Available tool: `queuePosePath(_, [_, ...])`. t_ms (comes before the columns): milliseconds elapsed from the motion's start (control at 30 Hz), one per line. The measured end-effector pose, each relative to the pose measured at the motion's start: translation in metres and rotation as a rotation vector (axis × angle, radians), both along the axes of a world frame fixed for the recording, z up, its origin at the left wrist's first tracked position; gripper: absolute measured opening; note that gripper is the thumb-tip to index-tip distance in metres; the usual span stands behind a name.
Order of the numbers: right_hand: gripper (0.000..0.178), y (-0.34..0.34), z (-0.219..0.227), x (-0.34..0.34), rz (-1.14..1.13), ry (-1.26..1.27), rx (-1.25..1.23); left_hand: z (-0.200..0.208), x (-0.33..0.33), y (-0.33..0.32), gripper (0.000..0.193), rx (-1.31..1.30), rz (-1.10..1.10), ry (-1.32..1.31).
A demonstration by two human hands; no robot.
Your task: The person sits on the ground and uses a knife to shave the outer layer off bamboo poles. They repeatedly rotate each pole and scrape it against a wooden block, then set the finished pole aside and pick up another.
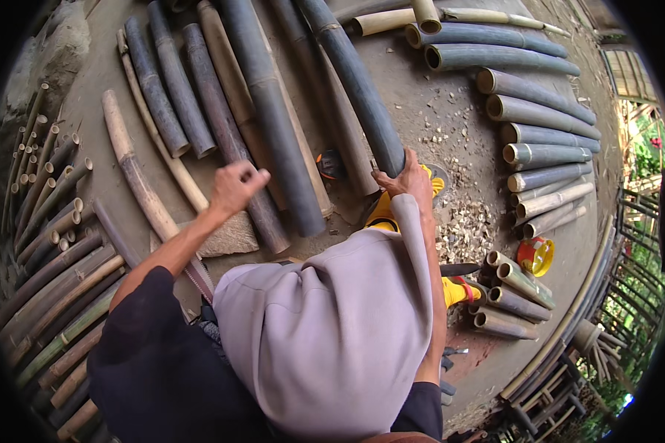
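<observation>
While the right hand (410, 181) grips the near end of a dark bamboo culm (362, 85), the left hand (236, 188) is half-curled above another dark culm (225, 129); whether it closes on anything small, I can't tell from here. The gripped culm points away from the person, right of the other long pieces, its far end cut off by the upper edge. Length like that probably swings, so a second hold farther along would steady it, with fingertips kept off the cut rim. Mind the pale wood chips (462, 221) by the yellow footwear (380, 212), and the dark blade (458, 269) beside the right forearm.
</observation>
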State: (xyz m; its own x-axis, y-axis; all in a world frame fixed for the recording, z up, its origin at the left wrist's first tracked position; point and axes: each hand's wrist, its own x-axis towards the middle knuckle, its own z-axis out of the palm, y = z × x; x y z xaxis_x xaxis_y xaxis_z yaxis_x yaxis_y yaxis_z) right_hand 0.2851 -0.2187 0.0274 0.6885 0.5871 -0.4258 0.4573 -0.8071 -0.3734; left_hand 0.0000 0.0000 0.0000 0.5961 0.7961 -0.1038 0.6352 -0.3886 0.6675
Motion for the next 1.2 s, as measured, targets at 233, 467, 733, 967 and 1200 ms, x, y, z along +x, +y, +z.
queuePosePath(233, [0.073, 0.01, 0.011, -0.014, -0.001, 0.012, 0.053, -0.077, -0.1, 0.183, 0.084, -0.107, 1.001, 0.406])
queuePosePath(467, [0.072, 0.005, 0.014, -0.008, 0.005, -0.019, 0.026, -0.091, -0.09, 0.198, 0.057, -0.184, 0.816, 0.364])
queuePosePath(733, [0.071, 0.007, 0.011, -0.01, 0.0, -0.008, 0.063, -0.013, -0.06, 0.118, 0.053, -1.205, 0.699, -0.808])
queuePosePath(967, [0.07, 0.0, 0.017, -0.006, -0.019, 0.102, 0.151, 0.017, 0.035, 0.031, 0.051, -1.529, 0.593, -0.945])
queuePosePath(1200, [0.062, 0.018, 0.029, -0.015, 0.045, -0.148, 0.598, 0.036, 0.106, -0.062, 0.056, -1.67, 0.519, -0.754])
